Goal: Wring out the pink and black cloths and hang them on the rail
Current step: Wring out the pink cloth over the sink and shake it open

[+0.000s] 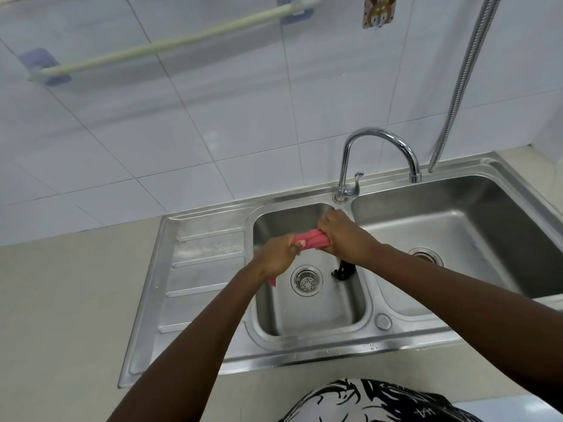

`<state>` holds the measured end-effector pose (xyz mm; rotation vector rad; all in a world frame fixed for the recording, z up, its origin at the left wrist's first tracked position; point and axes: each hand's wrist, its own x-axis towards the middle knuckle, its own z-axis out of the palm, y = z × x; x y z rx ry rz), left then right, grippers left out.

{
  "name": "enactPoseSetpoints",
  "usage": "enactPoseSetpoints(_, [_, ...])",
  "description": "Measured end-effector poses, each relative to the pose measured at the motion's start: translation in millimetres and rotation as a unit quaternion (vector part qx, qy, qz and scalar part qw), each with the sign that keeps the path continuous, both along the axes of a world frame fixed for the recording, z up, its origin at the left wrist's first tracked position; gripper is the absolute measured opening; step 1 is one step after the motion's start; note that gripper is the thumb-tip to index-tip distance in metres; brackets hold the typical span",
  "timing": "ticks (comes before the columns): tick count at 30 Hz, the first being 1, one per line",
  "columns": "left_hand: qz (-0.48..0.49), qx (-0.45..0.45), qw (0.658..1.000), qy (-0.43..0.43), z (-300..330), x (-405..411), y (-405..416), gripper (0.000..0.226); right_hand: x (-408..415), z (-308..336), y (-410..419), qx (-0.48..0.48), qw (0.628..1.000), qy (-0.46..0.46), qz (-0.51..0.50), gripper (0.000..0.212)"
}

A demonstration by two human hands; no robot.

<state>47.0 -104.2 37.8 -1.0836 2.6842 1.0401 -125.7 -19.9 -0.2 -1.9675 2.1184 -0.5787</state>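
Observation:
The pink cloth (310, 240) is twisted into a tight roll above the small left basin (307, 318) of the steel sink. My left hand (275, 255) grips its left end, and a pink tail hangs below that fist. My right hand (344, 236) grips the right end. The black cloth (342, 272) lies in the same basin just below my right wrist, mostly hidden by it. The pale green rail (170, 44) is fixed on the tiled wall at the upper left, with nothing on it.
A chrome tap (380, 147) arches over the divider between the basins. The larger right basin (457, 226) has a drain. A metal hose (463, 80) hangs at the right. A ribbed draining board (201, 269) lies left of the basins. A beige counter surrounds the sink.

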Motion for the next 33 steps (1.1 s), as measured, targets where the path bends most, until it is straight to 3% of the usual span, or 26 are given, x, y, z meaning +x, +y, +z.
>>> enactPoseSetpoints(2, [0.038, 0.12, 0.992, -0.017, 5, -1, -5, 0.036, 0, 3, -1, -0.022, 0.996, 0.086, -0.004, 0.029])
enactPoseSetpoints(5, [0.033, 0.217, 0.975, -0.045, 10, 1, -10, 0.039, 1, 5, -1, 0.011, 0.997, 0.079, -0.01, 0.015])
enactPoseSetpoints(10, [-0.107, 0.07, 0.989, -0.068, 14, 3, -17, 0.04, 2, 6, -3, 0.081, 0.997, 0.012, -0.012, 0.011])
enactPoseSetpoints(11, [-0.126, 0.039, 0.989, -0.063, 13, 5, -18, 0.039, 2, 8, -4, 0.088, 0.996, 0.018, -0.013, 0.018])
enactPoseSetpoints(14, [-0.156, -0.065, 0.985, -0.043, 8, 6, -17, 0.033, 4, 15, -6, 0.142, 0.988, 0.052, -0.012, 0.031])
enactPoseSetpoints(19, [-0.161, -0.259, 0.952, -0.006, -8, 7, -19, 0.03, 6, 20, -9, 0.181, 0.982, -0.05, -0.006, 0.03])
enactPoseSetpoints(25, [-0.154, -0.32, 0.933, 0.059, -18, 10, -23, 0.027, 7, 20, -12, 0.224, 0.961, -0.163, -0.025, 0.029])
enactPoseSetpoints(33, [-0.161, -0.347, 0.915, 0.128, -20, 13, -28, 0.007, 12, 24, -10, 0.237, 0.924, -0.293, -0.061, 0.021])
